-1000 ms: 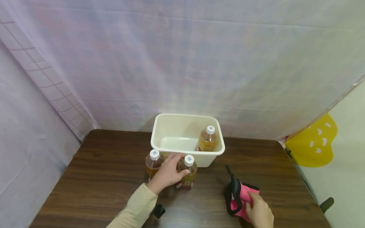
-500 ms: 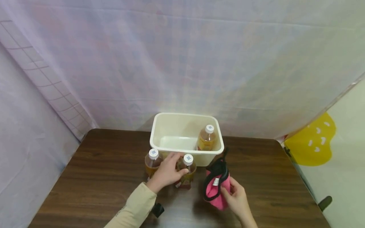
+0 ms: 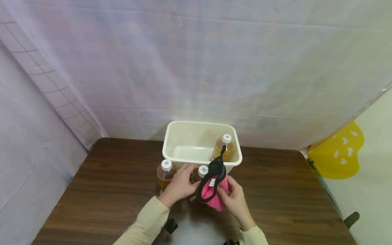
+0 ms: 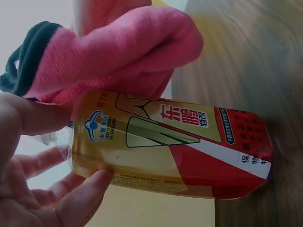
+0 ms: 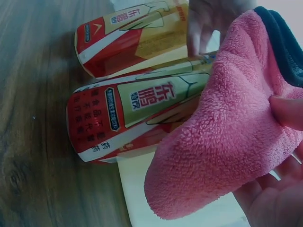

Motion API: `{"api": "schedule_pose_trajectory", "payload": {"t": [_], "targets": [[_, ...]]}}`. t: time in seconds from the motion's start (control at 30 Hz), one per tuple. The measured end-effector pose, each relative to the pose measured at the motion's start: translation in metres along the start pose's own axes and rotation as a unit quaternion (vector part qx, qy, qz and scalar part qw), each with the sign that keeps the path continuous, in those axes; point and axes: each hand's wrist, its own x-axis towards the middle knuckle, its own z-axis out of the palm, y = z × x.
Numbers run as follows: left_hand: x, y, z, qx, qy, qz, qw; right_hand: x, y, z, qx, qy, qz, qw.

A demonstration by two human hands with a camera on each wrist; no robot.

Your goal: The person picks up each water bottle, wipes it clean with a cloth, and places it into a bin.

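My left hand [image 3: 180, 185] grips the upper part of a drink bottle [image 3: 203, 170] standing in front of the white tub. In the left wrist view its gold and red label [image 4: 170, 142] shows between thumb and fingers. My right hand [image 3: 238, 200] pinches a pink plush cloth [image 5: 227, 127] with black edging, thumb on one side and fingers beneath. The cloth hangs right beside the gripped bottle and covers part of it in the head view. A small white tag [image 3: 212, 182] shows in its fold. A second bottle [image 3: 165, 174] stands left of my left hand.
Behind the bottles, the white tub [image 3: 199, 123] stands near the back edge of the brown wooden table [image 3: 122, 177]. Inside it at the right is another white-capped bottle [image 3: 226, 144]. A pale curtain [image 3: 196, 68] hangs behind the table.
My right hand has lifted the pink cloth and carried it leftward, from the table's right side to the gripped bottle. The left hand has stayed on its bottle.
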Motion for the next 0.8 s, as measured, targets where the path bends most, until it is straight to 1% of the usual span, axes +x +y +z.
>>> {"api": "schedule_pose_trajectory", "payload": {"t": [0.1,0.2,0.37,0.5,0.57,0.63,0.7,0.8], "targets": [[-0.001,-0.001,0.0,-0.007,0.01,0.004,0.9999,0.002,0.0,0.005,-0.025,-0.003,-0.02,0.999],[-0.001,-0.002,0.001,-0.021,0.02,0.01,0.9995,0.003,0.0,0.008,-0.073,0.006,-0.038,0.997],[-0.001,-0.004,0.004,-0.03,0.041,0.03,0.9983,0.002,-0.001,0.013,-0.146,0.024,-0.038,0.988],[-0.001,-0.006,0.006,-0.032,0.053,0.045,0.9971,-0.002,0.002,0.016,-0.175,0.044,-0.043,0.983],[-0.001,-0.007,0.006,-0.028,0.057,0.045,0.997,-0.004,0.007,0.018,-0.179,0.053,-0.046,0.981],[-0.002,-0.007,0.006,-0.021,0.055,0.039,0.9975,-0.007,0.014,0.021,-0.182,0.058,-0.044,0.981],[-0.003,-0.007,0.006,-0.015,0.051,0.03,0.9981,-0.011,0.024,0.023,-0.184,0.06,-0.034,0.981],[-0.005,-0.007,0.006,-0.019,0.044,0.012,0.9988,-0.019,0.041,0.028,-0.194,0.051,-0.012,0.98]]}}
